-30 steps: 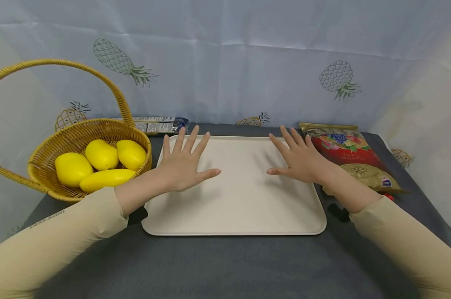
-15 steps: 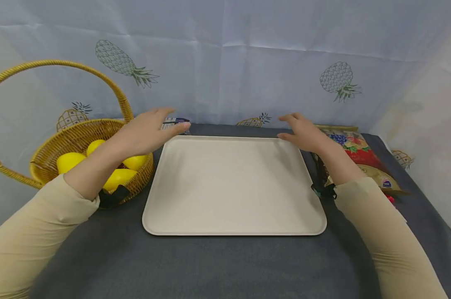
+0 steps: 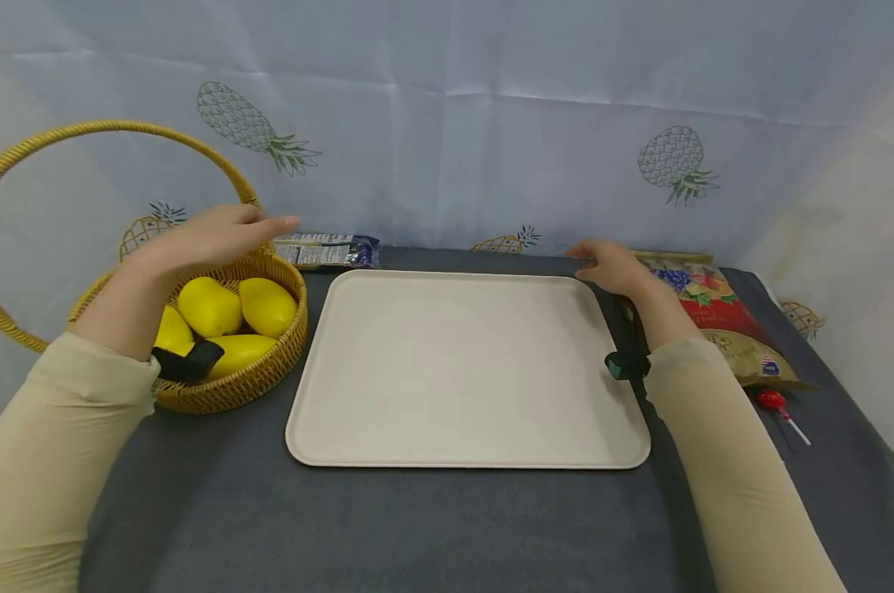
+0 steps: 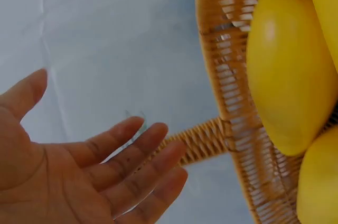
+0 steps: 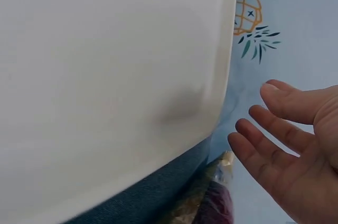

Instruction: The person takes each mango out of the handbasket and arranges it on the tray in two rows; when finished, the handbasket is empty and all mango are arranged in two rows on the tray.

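Observation:
My left hand point(image 3: 206, 239) hovers over the yellow wicker basket point(image 3: 228, 399), near the foot of its tall handle point(image 3: 121, 126). Its fingers are extended and hold nothing; in the left wrist view the palm shows beside the handle point(image 4: 203, 142). Several smooth yellow fruits, mango-like in shape point(image 4: 293, 71), lie in the basket. My right hand point(image 3: 613, 268) hangs above the far right corner of the cream tray point(image 3: 465, 371), left of a red and gold candy bag point(image 3: 728, 317). Loosely bent, its fingers point(image 5: 264, 150) grip nothing in the right wrist view.
A blue and white packet point(image 3: 328, 249) lies at the back, right of the basket. In front of the candy bag is a red lollipop point(image 3: 773, 401) with a white stick. Dark grey cloth point(image 3: 447, 527) covers the table; a pineapple-print curtain point(image 3: 447, 165) hangs behind.
Both hands have moved off from above the tray. The left went left over the basket; the right went back and slightly right, to the tray's far corner. The lollipop has come into fuller view.

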Available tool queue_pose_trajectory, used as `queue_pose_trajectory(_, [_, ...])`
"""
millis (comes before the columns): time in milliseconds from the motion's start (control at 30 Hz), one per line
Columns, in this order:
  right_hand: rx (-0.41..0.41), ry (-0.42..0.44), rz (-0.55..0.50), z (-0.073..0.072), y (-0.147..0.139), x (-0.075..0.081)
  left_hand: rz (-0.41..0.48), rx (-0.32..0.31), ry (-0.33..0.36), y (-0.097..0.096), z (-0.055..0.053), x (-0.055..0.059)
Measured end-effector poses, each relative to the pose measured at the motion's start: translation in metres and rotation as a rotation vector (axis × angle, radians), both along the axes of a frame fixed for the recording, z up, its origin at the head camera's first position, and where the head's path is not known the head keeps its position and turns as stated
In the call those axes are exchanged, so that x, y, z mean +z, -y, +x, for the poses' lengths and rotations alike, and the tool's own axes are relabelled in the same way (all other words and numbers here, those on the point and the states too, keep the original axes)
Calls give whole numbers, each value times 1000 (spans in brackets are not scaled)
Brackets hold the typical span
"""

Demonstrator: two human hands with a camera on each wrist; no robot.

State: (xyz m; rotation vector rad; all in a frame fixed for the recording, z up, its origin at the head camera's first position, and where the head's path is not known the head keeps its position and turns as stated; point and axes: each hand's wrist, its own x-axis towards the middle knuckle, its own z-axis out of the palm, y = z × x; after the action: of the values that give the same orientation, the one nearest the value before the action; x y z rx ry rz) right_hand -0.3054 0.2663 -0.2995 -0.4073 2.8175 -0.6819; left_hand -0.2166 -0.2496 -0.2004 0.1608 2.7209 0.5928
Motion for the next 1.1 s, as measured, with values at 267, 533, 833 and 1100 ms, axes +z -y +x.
queue_pose_trajectory(267, [-14,9,9,-3,-6,-10,-19,-35,35,31,-17,-15])
queue_pose_trajectory(533, [-23,22,-5,-4,-6,-16,46,-64,139,46,-31,-26])
queue_pose_trajectory(833, [-58,33,41,-4,-4,-19,127,-80,225,55,-40,-41])
queue_pose_trajectory(1100, [-46,15,55,-4,-2,-23,108,-140,225,64,-42,-54])
